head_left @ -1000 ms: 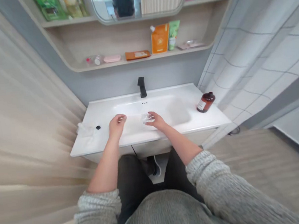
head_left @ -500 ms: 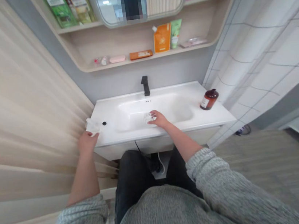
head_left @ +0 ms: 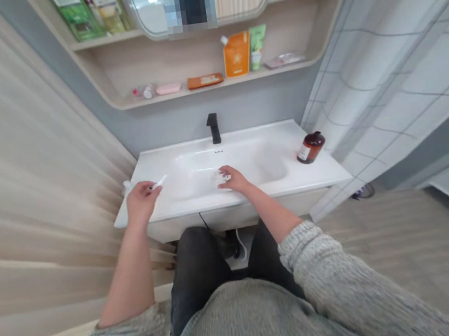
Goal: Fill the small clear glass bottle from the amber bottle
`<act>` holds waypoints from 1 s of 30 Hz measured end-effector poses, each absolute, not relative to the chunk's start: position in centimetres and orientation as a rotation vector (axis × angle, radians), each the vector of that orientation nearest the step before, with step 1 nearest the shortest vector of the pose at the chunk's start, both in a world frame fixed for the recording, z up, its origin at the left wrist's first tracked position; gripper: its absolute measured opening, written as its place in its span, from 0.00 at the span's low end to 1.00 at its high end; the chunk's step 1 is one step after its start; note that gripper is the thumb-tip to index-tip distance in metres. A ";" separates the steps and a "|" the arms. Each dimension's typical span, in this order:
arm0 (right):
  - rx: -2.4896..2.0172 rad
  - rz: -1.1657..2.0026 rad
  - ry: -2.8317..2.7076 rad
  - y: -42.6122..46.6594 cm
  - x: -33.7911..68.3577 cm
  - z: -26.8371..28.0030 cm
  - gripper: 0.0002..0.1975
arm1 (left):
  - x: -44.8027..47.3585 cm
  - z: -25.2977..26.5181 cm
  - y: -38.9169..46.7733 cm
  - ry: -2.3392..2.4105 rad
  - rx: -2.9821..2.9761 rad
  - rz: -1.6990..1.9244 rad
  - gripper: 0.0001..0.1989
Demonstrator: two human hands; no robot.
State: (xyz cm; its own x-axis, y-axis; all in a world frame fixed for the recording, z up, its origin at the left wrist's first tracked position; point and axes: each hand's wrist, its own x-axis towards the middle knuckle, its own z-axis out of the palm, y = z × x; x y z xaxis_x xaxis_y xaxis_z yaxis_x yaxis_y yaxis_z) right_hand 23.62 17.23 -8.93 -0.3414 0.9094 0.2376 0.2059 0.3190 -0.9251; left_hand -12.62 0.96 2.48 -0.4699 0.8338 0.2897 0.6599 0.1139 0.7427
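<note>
the left grip (head_left: 141, 201) is pinching, nearly closed, a slim white stick (head_left: 162, 180) above the tabletop (head_left: 327, 177), between its left edge and the basin (head_left: 244, 161); the right grip (head_left: 235, 179) is curling, part-open, around a small clear object (head_left: 220, 178) at the basin, toward its front edge. judgement: the stick is looking light and stiff, suiting a pinch near one end; the clear object is looking hard, possibly slippery, suiting a hold around its sides.

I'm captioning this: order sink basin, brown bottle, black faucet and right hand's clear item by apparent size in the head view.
Sink basin
Brown bottle
Black faucet, clear item: too alike to rank; item partly covered
</note>
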 end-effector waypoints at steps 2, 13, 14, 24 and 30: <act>-0.980 1.089 -1.770 17.1 23.7 -9.0 0.38 | -8.9 2.9 2.5 1.969 1.583 1.287 0.22; -0.894 1.035 -1.843 16.6 24.1 -8.7 0.38 | 0.2 5.2 8.2 1.866 2.134 0.864 0.12; -0.890 1.038 -1.849 16.6 24.0 -8.7 0.39 | 0.2 5.5 8.4 1.862 2.164 0.810 0.12; -0.827 1.052 -1.837 16.3 23.7 -8.4 0.41 | 4.7 5.2 11.0 1.809 2.396 0.354 0.11; -0.805 0.987 -1.820 16.0 23.7 -8.0 0.41 | 4.3 4.7 9.3 1.588 2.361 0.558 0.22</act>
State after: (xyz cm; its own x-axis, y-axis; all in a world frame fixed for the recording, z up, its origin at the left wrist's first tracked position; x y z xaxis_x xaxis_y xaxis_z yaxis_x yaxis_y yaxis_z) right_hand 23.69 15.97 -8.01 -0.3946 0.8302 0.3937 0.1232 0.4724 -0.8727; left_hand 4.31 9.31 4.73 0.3362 0.9249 0.1773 0.8327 -0.3799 0.4028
